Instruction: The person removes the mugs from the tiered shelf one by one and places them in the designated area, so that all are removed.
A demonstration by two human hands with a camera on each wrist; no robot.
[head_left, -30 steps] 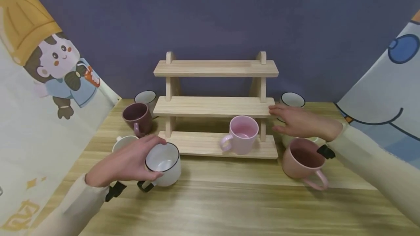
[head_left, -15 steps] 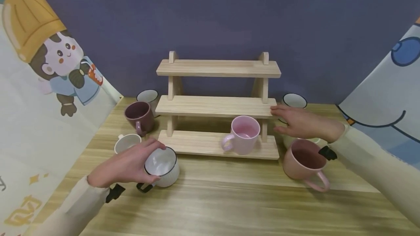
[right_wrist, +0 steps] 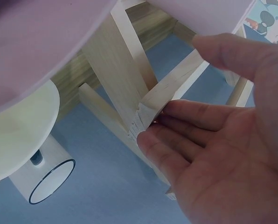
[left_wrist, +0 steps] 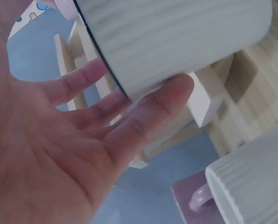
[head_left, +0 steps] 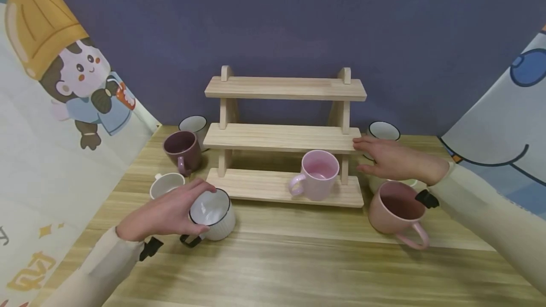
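Note:
In the head view my left hand [head_left: 172, 212] grips a white ribbed mug [head_left: 219, 226] with a black rim and black handle, thumb on the near side and fingers across the far side. Whether its base touches the table I cannot tell. The left wrist view shows the fingers [left_wrist: 148, 114] against the white wall of this mug [left_wrist: 185, 42]. My right hand [head_left: 394, 159] rests its fingertips on the right end of the middle shelf of a three-tier wooden stand [head_left: 281, 137]. Its fingers [right_wrist: 190, 114] are nearly straight in the right wrist view. A light pink mug [head_left: 317, 179] stands on the bottom shelf.
Left of the stand are a dark purple mug [head_left: 182, 150], a white mug [head_left: 194, 124] and a cream cup [head_left: 165, 184]. On the right are a dusty pink mug [head_left: 386, 214], a black-rimmed white mug [head_left: 384, 130] and a pale yellow cup [right_wrist: 22, 130]. Cloth walls surround the table.
The head view has shifted slightly. The left hand and white mug make only a small movement against the stand. The right hand stays at the middle shelf's end.

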